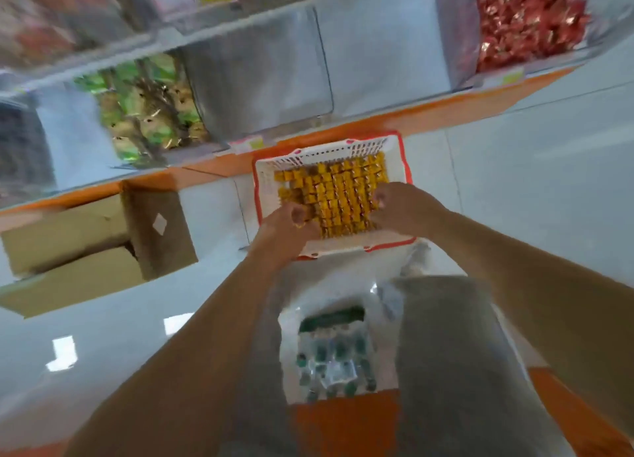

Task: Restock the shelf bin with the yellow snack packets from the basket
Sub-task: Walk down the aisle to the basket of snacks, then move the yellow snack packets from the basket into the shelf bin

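We are looking down at a white plastic lattice basket (329, 152) with a red rim, which is sitting on the pale tiled floor (531, 189), just beside the orange-edged base of the shelving (456, 111). Small, square yellow snack packets (338, 196) are filling the basket in a dense layer, and every one we can see is lying there. Our left hand (287, 228) is resting at the near left corner of the basket with its fingers curled down, and a bit of yellow is showing between thumb and fingers, so it is gripping some of the packets. Our right hand (401, 207) is lying over the right side of the layer with its knuckles bent and its fingertips (378, 199) pressing into the packets; the blur is keeping us from telling whether it is closed round any. Above the basket a clear-walled shelf bin (260, 75) is standing between a bin of green and tan wrapped sweets (147, 113) on the left and a bin of shiny red wrapped sweets (528, 21) on the right; we cannot tell what is lying in the middle one. A brown cardboard box (96, 240) is sitting open on the floor to the left, well apart from the basket. Near us a clear plastic bag of green-capped items (334, 353) is lying beside our grey trouser leg (453, 353).
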